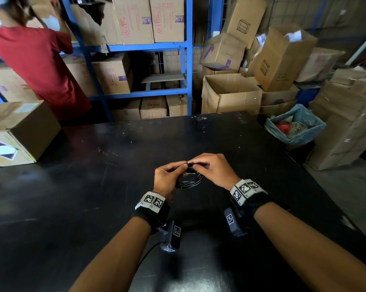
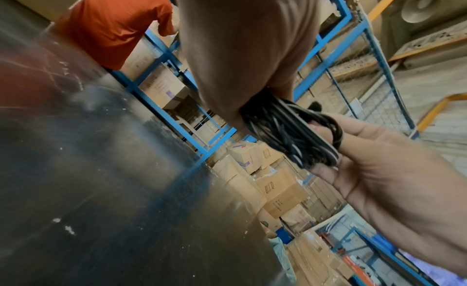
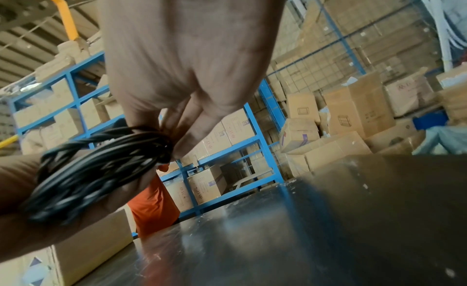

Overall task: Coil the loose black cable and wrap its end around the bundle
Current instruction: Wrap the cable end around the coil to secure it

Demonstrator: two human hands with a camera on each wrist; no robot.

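The black cable (image 1: 189,181) is a small coil of several loops, held just above the black table (image 1: 93,186) between both hands. My left hand (image 1: 169,175) grips the coil's left side, the loops (image 2: 290,134) running out from under its palm. My right hand (image 1: 211,169) pinches the coil's top with fingertips; in the right wrist view its fingers close on the loops (image 3: 106,166) where they gather. Both hands' fingertips meet over a short black end piece (image 1: 191,165). How far that end goes round the bundle is hidden by the fingers.
A cardboard box (image 1: 19,131) stands on the table's left edge. A person in a red shirt (image 1: 41,66) works at blue shelving (image 1: 135,47) behind it. Stacked boxes and a bin with a blue liner (image 1: 296,127) crowd the far right.
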